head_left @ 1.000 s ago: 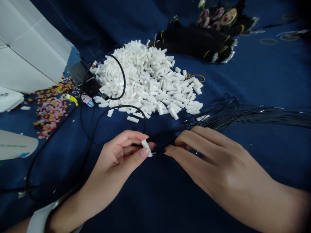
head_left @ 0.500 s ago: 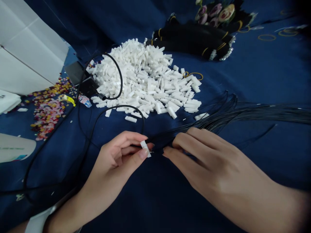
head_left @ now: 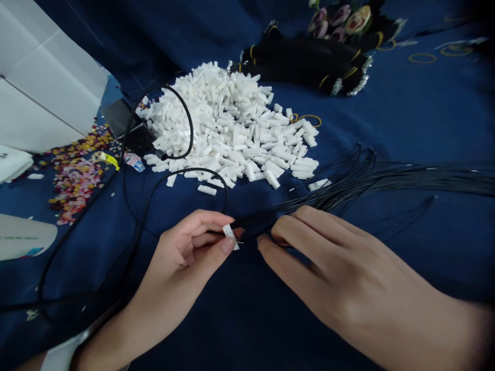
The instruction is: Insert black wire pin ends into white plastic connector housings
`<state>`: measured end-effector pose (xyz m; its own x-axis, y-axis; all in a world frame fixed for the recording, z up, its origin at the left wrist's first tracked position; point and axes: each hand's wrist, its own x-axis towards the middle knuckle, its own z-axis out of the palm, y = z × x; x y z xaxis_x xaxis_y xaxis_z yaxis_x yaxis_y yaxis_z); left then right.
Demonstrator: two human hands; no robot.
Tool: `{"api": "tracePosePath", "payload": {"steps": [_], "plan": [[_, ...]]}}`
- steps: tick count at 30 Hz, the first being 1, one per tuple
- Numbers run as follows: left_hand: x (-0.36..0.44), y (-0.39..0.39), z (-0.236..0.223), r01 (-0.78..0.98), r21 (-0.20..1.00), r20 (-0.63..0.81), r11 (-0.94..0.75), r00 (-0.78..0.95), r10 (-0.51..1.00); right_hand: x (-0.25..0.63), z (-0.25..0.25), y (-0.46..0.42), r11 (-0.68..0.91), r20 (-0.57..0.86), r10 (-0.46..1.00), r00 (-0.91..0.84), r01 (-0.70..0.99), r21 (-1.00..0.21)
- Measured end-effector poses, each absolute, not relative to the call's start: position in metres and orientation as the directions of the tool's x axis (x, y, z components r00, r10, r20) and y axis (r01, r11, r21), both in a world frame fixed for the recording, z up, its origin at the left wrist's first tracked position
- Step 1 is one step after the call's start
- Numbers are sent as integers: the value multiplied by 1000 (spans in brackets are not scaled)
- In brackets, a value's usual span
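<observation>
Between thumb and fingers, my left hand [head_left: 193, 257] pinches a small white plastic connector housing [head_left: 231, 237]. A tiny metal wire tip shows just right of the housing, by my thumb. My right hand [head_left: 332, 273] is a short way to the right, back up, with thumb and forefinger brought together near the thin black wires [head_left: 363, 185]. Its fingertips seem to hold a wire, though the fingers hide most of it. The bundle of wires runs from behind my right hand to the right edge.
A large heap of white connector housings [head_left: 232, 123] lies beyond my hands. A black cable [head_left: 189, 118] loops over it, near a black adapter [head_left: 129, 126]. Colourful sequins [head_left: 77, 175] and a white cup [head_left: 25, 237] are left. Black banded bundles [head_left: 301, 59] and artificial flowers [head_left: 348, 23] lie behind.
Very little differs. My right hand has shifted slightly left and its thumb and forefinger stay close together. My left hand still pinches the connector housing in the same place.
</observation>
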<state>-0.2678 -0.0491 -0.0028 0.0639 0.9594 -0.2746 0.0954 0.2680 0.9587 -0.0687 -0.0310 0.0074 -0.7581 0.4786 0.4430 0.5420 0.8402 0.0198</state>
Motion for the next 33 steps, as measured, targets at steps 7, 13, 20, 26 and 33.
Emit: {"api": "tracePosePath", "payload": {"steps": [7,13,20,26,33], "plan": [[-267,-48,-2,58,951,-306,302,55,951,-64,4,-33,852,487,474,-734,521,-44],[-269,-48,-1,-17,942,-332,335,87,939,-68,8,-33,843,493,481,-725,538,-31],[-268,-48,-2,-26,934,-354,357,94,931,-69,7,-37,840,545,476,-690,539,-52],[-269,-48,-1,-9,942,-333,334,76,940,-67,4,-35,846,568,470,-676,528,-72],[-268,-48,2,-11,934,-355,357,64,933,-63,1,-25,879,517,465,-719,446,-170]]}}
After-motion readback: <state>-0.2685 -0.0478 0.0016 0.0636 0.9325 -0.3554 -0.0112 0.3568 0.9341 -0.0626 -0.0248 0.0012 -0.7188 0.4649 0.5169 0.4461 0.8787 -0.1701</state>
